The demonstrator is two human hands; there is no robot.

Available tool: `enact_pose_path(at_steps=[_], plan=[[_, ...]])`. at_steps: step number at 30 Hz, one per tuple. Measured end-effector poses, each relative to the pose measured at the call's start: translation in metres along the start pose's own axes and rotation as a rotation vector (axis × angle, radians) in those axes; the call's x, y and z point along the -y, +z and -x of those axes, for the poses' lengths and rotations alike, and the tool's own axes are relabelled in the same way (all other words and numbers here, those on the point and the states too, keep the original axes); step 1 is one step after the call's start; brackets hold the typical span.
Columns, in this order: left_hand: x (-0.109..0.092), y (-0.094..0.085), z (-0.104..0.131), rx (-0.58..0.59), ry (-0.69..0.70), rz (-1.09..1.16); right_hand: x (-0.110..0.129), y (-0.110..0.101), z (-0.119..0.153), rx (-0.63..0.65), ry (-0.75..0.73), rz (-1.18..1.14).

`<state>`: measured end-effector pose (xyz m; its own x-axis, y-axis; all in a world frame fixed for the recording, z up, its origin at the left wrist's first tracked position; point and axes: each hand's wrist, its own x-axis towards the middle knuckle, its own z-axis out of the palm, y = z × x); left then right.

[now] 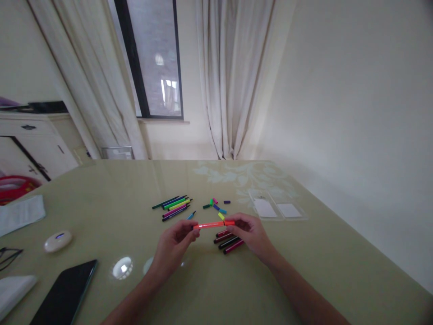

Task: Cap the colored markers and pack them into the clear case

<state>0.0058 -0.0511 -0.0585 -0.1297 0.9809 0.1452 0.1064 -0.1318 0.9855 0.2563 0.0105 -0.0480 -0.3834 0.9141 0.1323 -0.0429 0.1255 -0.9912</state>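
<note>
An orange felt-tip pen (210,225) is held level between my two hands, above the table. My left hand (173,246) pinches its dark left end. The fingers of my right hand (252,232) close on the orange cap (229,223) at the other end. A dark band shows where cap and barrel meet; whether they are apart I cannot tell. Under my right hand lie several capped pens (229,243) in red, black and magenta, partly covered by it. Beyond my left hand lie several uncapped pens (176,205), with a blue pen (191,215) nearby. Loose coloured caps (216,207) are scattered behind the orange pen.
A clear plastic case (278,219) lies opened at the right of the glossy table (314,271). To the left are a phone (64,293), a white oval device (58,241), glasses (10,257) and papers (22,214). A wall (355,113) borders the right side.
</note>
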Motion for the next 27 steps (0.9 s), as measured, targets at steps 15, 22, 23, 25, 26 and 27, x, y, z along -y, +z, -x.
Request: enact_pose_path(at_steps=[15,22,23,25,26,27], plan=[[0.004,-0.002,0.003,-0.008,-0.005,-0.046,0.000,-0.005,-0.002,-0.006,0.148,-0.128],[0.003,-0.006,0.001,-0.025,-0.002,-0.053,-0.002,0.000,0.001,0.005,0.215,-0.150],[0.003,-0.006,0.001,-0.021,-0.003,-0.060,-0.002,0.000,0.001,0.011,0.197,-0.137],[0.004,-0.007,0.001,-0.006,-0.010,-0.083,0.000,0.000,0.001,0.024,0.159,-0.105],[0.004,-0.007,0.001,-0.001,-0.014,-0.087,0.001,0.000,0.001,0.030,0.146,-0.094],[0.004,-0.007,0.002,-0.001,-0.019,-0.083,0.001,0.000,0.001,0.034,0.138,-0.085]])
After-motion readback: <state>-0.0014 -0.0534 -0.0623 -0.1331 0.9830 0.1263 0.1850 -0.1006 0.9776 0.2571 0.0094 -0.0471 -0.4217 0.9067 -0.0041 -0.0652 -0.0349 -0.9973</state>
